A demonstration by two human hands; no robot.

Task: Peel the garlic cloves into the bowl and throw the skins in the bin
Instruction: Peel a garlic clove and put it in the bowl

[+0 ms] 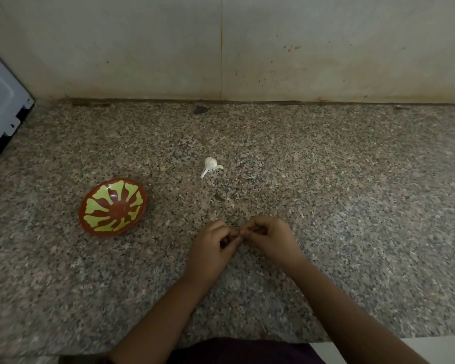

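Note:
A white garlic piece (211, 165) with loose papery skin lies on the speckled granite counter (326, 206), far from me. A red bowl (113, 207) with a yellow-green pattern stands at the left and looks empty. My left hand (212, 243) and my right hand (267, 236) meet fingertip to fingertip above the counter near the front. Their fingers are curled and pinch something small between them. That small thing is almost fully hidden by the fingers.
A stained tiled wall (221, 48) closes the counter at the back. A white appliance (0, 106) stands at the far left edge. The counter's front edge (378, 334) runs below my forearms. No bin is in view.

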